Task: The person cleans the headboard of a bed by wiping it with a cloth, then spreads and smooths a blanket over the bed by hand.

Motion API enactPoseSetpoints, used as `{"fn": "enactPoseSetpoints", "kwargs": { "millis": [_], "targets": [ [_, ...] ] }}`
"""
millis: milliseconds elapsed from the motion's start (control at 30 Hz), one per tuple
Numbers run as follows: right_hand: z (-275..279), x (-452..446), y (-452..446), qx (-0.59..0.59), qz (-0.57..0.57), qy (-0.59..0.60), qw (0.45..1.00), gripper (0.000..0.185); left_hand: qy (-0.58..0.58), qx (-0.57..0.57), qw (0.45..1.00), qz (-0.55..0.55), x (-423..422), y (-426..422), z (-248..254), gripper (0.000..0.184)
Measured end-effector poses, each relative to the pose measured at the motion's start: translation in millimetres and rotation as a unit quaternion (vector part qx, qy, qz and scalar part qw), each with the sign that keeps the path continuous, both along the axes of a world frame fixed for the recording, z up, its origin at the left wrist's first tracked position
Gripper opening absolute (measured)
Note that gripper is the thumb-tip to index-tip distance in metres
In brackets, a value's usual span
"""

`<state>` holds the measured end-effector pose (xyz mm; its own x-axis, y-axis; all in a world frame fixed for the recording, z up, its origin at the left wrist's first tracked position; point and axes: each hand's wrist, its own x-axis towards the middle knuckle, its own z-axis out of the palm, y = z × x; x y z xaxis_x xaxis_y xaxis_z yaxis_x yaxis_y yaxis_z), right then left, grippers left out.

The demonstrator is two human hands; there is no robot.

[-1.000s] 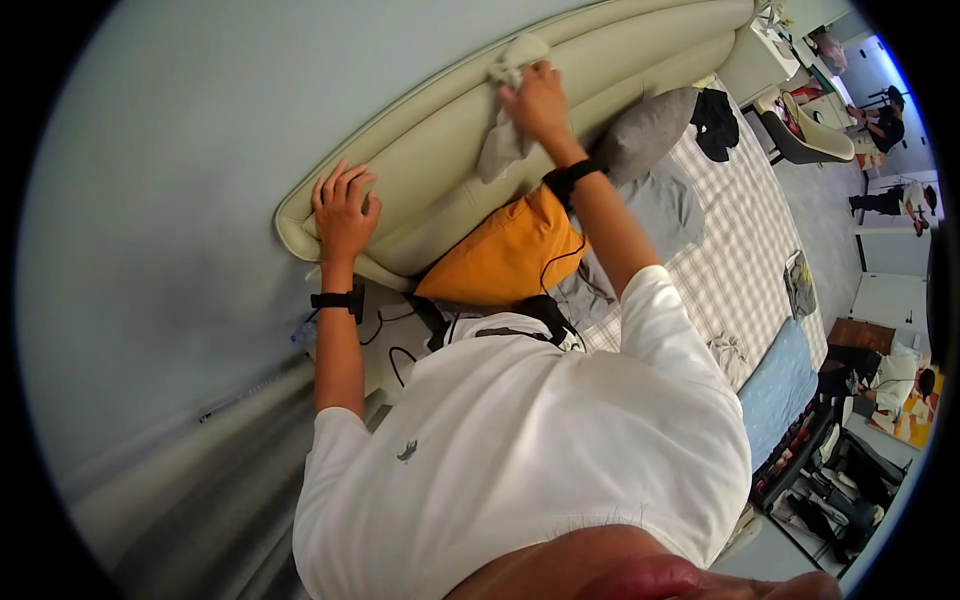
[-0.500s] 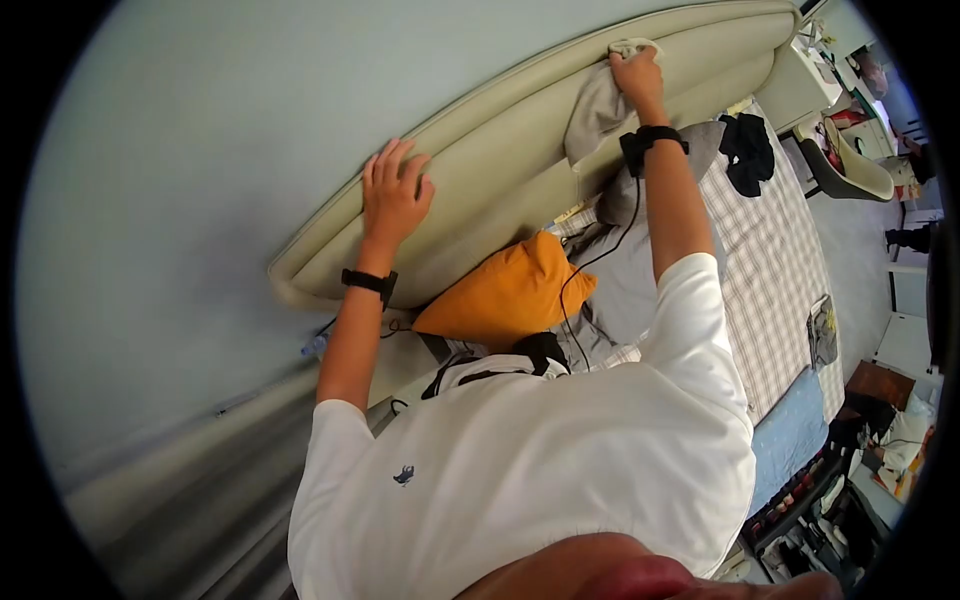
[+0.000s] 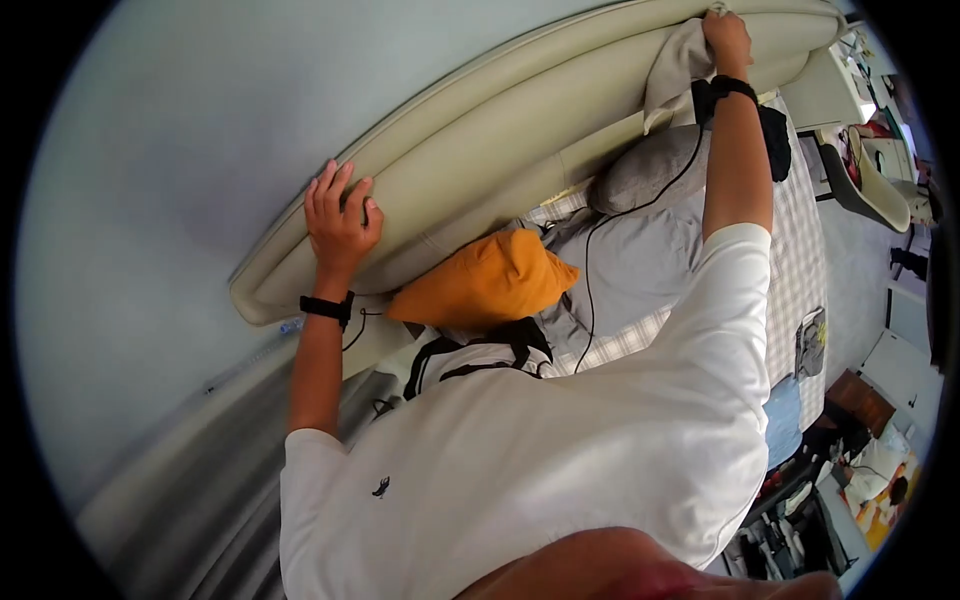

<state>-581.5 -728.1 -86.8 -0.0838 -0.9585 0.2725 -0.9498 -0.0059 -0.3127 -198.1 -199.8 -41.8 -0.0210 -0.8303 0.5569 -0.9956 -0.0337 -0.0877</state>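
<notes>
A long cream padded headboard runs along the wall. My right hand is closed on a beige-grey cloth and presses it near the headboard's upper edge, toward the far end. Part of the cloth hangs down over the padding. My left hand rests on the headboard's near end, fingers spread, with nothing in it. Both wrists wear black bands, and a dark cable trails from the right one. Below the headboard lie an orange pillow and a grey pillow.
The bed has a checked sheet and grey bedding. A black-and-white bag lies close to my body. Past the bed stands a chair. Grey curtains hang at the lower left.
My right hand has moved with the cloth farther along the headboard, toward its far end. My left hand stays spread on the near end. The whole view has shifted slightly.
</notes>
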Motion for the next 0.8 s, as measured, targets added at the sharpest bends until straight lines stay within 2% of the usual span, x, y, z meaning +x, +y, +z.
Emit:
{"fn": "enactPoseSetpoints", "kwargs": {
  "millis": [67,100,233,333,400,500,567,633,733,767,800],
  "targets": [
    [16.5,-1.2,-17.0,0.024,-0.007,0.001,1.0,0.05,-0.002,-0.006,1.0,-0.005,-0.2,-1.9,-0.4,0.026],
    [39.8,11.7,17.4,-0.002,-0.011,0.02,1.0,0.048,-0.006,-0.007,1.0,-0.004,0.5,-2.1,-1.2,0.027],
    [37.7,4.2,15.6,-0.002,0.022,0.05,0.999,0.049,-0.006,-0.014,1.0,-0.006,-0.2,-1.4,0.4,0.026],
    [36.6,7.1,26.4,-0.001,0.04,0.036,0.999,0.041,-0.002,-0.02,1.0,0.001,1.5,0.4,-1.9,0.024],
    [33.1,10.6,39.7,-0.017,0.075,0.103,0.992,0.039,0.0,-0.018,1.0,0.003,0.8,1.5,0.8,0.024],
    [48.7,42.5,101.6,0.0,0.062,0.199,0.978,0.032,0.004,-0.013,1.0,0.0,0.6,2.4,0.1,0.023],
    [34.6,62.4,138.9,-0.089,0.091,0.274,0.953,0.026,0.006,-0.016,1.0,-0.004,0.1,2.6,0.4,0.023],
    [43.3,93.7,192.9,-0.096,0.117,0.305,0.94,0.023,0.005,-0.016,1.0,-0.005,-0.7,2.8,1.6,0.024],
    [36.1,122.5,260.2,-0.194,0.172,0.222,0.94,0.029,0.011,-0.015,1.0,-0.009,-1.1,3.4,2.7,0.024],
    [35.6,129.4,281.9,-0.191,0.194,0.152,0.95,0.034,0.007,-0.018,1.0,-0.01,-0.9,3.1,3.0,0.024],
    [44.7,131.6,308.3,-0.141,0.226,0.106,0.958,0.039,0.007,-0.017,1.0,-0.008,-1.1,3.7,2.6,0.023]
  ]
}}
